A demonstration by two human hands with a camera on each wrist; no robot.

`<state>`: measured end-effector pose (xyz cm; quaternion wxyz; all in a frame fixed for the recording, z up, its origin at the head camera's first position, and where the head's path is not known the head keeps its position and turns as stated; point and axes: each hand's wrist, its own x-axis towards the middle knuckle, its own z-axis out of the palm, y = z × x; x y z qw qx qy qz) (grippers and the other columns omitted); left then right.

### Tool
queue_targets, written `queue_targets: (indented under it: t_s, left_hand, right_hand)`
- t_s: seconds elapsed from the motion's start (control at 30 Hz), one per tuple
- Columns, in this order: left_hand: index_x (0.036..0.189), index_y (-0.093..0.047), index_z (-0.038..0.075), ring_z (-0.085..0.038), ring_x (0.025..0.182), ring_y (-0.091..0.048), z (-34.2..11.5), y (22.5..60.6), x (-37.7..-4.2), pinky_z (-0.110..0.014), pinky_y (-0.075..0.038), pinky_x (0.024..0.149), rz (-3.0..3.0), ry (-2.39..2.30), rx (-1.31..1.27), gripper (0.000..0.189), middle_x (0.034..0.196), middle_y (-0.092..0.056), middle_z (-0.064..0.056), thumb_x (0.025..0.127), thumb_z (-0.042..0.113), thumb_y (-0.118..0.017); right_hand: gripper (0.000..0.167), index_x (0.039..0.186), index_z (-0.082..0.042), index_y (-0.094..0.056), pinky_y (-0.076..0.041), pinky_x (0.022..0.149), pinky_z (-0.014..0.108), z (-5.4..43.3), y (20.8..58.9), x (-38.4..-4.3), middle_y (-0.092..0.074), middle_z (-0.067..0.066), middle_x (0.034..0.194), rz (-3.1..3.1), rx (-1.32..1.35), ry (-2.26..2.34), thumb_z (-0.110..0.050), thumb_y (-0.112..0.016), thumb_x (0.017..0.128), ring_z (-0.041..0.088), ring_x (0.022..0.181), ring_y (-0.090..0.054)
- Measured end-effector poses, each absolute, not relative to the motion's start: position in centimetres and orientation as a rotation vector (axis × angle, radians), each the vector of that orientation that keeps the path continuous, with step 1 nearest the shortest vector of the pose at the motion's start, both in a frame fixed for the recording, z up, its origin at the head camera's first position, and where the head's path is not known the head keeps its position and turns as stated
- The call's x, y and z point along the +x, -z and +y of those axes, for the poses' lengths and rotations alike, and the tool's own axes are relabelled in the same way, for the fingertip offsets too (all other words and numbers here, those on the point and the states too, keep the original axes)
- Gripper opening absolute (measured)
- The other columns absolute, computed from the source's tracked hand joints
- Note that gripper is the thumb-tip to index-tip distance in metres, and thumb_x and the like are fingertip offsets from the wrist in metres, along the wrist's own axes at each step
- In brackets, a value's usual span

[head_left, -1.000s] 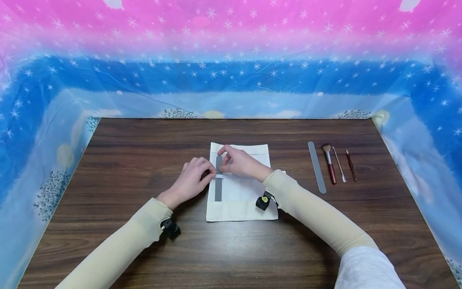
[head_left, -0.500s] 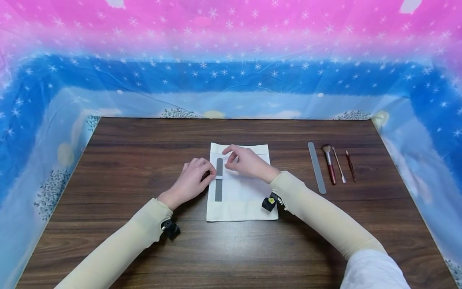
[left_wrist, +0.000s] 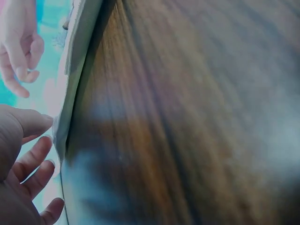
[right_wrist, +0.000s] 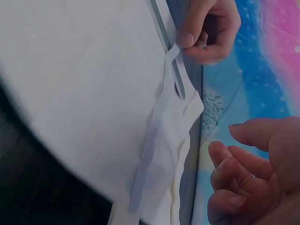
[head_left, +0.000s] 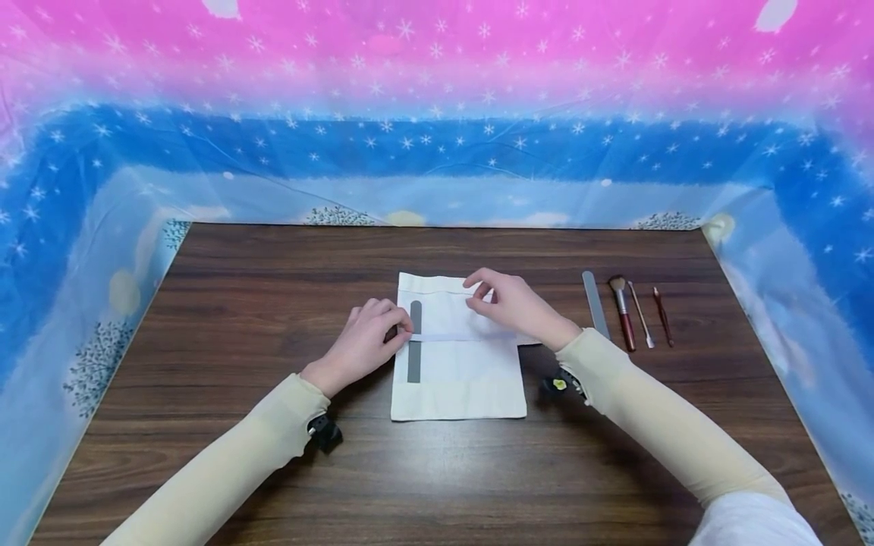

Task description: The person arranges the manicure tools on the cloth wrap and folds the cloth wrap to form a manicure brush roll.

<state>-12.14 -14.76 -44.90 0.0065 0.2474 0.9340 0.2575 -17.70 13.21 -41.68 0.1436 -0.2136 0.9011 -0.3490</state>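
A white fabric tool roll (head_left: 464, 394) lies spread on the table, with a thin white elastic band (head_left: 471, 338) running across its middle. Under the band's left end lies a grey nail file (head_left: 414, 364). My left hand (head_left: 365, 334) pinches the band there; the right wrist view shows its thumb and finger (right_wrist: 186, 40) on the strip. Over the roll's upper right part, my right hand (head_left: 510, 303) hovers with loosely bent fingers. Nothing is between those fingers in the right wrist view. The left wrist view shows mostly wood, with the left hand (left_wrist: 28, 168) at the fabric's edge.
To the right on the wooden table (head_left: 273, 258) lie a second grey nail file (head_left: 595, 303), a makeup brush (head_left: 623, 315), a slim metal-tipped tool (head_left: 642, 315) and a dark red stick-like tool (head_left: 662, 318). Snowflake-print cloth (head_left: 437, 144) surrounds the table's back and sides.
My right hand has left the nail file and moved right across the roll, its forearm now covering part of the second file. The left hand stays at the band.
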Motion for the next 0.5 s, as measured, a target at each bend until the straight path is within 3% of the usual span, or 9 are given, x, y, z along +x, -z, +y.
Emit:
queue_targets:
  t_s: [0.2, 0.5]
  left_hand:
    - [0.1, -0.071, 0.017, -0.024, 0.097, -0.056, -14.1, 44.7, -12.2, -0.051, -0.041, 0.09, 2.903, -0.791, 0.808, 0.005, 0.1, -0.066, 0.0, 0.098, 0.014, -0.074]
    - [0.104, -0.075, 0.017, -0.022, 0.097, -0.055, -13.0, 44.8, -12.5, -0.05, -0.039, 0.09, 2.899, -0.74, 0.789, 0.006, 0.098, -0.066, 0.002, 0.098, 0.019, -0.075]
  right_hand:
    - [0.035, 0.136, -0.009, -0.062, -0.05, 0.065, 0.038, 16.1, 41.7, -17.4, -0.072, 0.008, 0.109, 2.645, -0.588, 0.991, -0.024, -0.064, 0.104, 0.02, 0.077, -0.06]
    - [0.033, 0.135, -0.008, -0.061, -0.052, 0.076, 0.042, 20.6, 42.2, -16.8, -0.072, 0.011, 0.11, 2.708, -0.467, 0.98, -0.024, -0.062, 0.105, 0.022, 0.088, -0.065]
